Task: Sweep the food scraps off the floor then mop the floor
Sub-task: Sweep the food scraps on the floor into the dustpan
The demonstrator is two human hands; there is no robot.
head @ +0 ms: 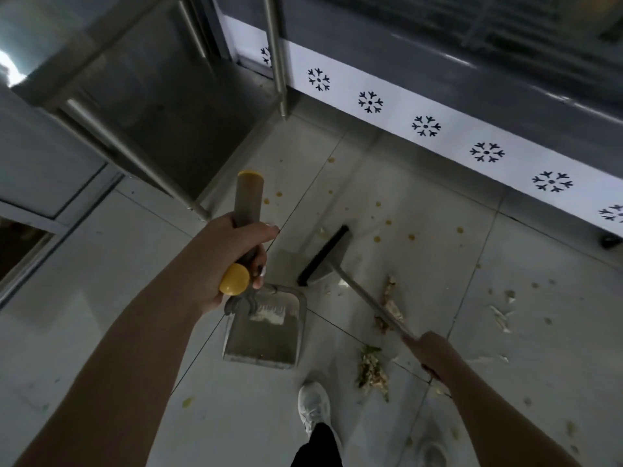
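Food scraps point(372, 369) lie in a loose greenish-white heap on the tiled floor point(101, 264), just ahead of a white shoe point(313, 404). A second ragged strip sits beyond it, beside the broom stick, and smaller bits are scattered toward the right edge of the floor. Yellow spots point(411, 236) dot the tiles nearer the far edge, under a white strip point(397, 112) printed with black snowflake marks.

The left hand point(226, 261) grips the dustpan's upright grey handle point(249, 200), its fingers point(260, 264) curled tightly round it between a yellow end cap and a yellow knob. The grey dustpan point(266, 335) hangs below the hand with some pale scraps against its back wall; whether it touches the floor cannot be told.

The right hand point(435, 353) is wrapped round the stick of the broom point(325, 256), whose black-bristled head sits low just beyond the dustpan, left of the scraps. A steel counter point(278, 55) stands by the far left corner of the floor.
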